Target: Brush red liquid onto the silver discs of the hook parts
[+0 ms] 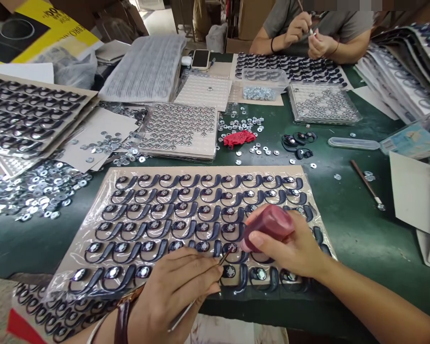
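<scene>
We are pinching a thin tool [223, 258] in our left hand [181, 286], its fingers drawn together, and aiming the tip at a round head. In our right hand [301, 248] we are clasping a dark red bottle [272, 222], tilted so that its narrow end is sitting near that tip. Beneath both hands, rows of black hooked pieces [204, 227] are lying on a pale board [208, 170] with clear film around it. We are working at a green desk [344, 200]. Just beyond our hands, a crumpled red cloth [239, 138] is resting among loose silver discs [260, 122], and a tray of small round parts [181, 129] is sitting to its left. Out to the left of our left hand, a heap of discs [53, 191] is spreading; to the right of our right hand, a brown-handled stick [365, 181] is lying. Far ahead of our hands, a co-worker [318, 28] is holding something small.
</scene>
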`<action>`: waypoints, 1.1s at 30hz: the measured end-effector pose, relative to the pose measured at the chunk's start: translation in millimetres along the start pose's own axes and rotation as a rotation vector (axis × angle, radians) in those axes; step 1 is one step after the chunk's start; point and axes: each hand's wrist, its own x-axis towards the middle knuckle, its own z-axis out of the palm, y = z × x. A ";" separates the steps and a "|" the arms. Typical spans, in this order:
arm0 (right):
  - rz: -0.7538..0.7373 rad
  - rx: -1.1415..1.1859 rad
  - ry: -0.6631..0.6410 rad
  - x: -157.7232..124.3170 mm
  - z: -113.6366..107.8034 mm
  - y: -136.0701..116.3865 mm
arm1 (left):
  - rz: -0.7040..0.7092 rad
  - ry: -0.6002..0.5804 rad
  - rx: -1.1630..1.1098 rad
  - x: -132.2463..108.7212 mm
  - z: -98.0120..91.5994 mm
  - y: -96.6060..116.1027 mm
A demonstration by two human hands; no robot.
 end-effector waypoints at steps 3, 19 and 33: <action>0.077 -0.067 -0.119 -0.5 -25.6 -17.1 | 0.007 -0.004 0.033 -3.2 2.3 1.4; -0.057 0.099 0.119 -31.7 38.5 15.1 | 0.223 -0.072 0.335 -23.3 6.1 32.7; -0.214 -0.108 0.119 -31.2 40.4 16.2 | 0.241 -0.139 0.411 -33.9 14.9 39.9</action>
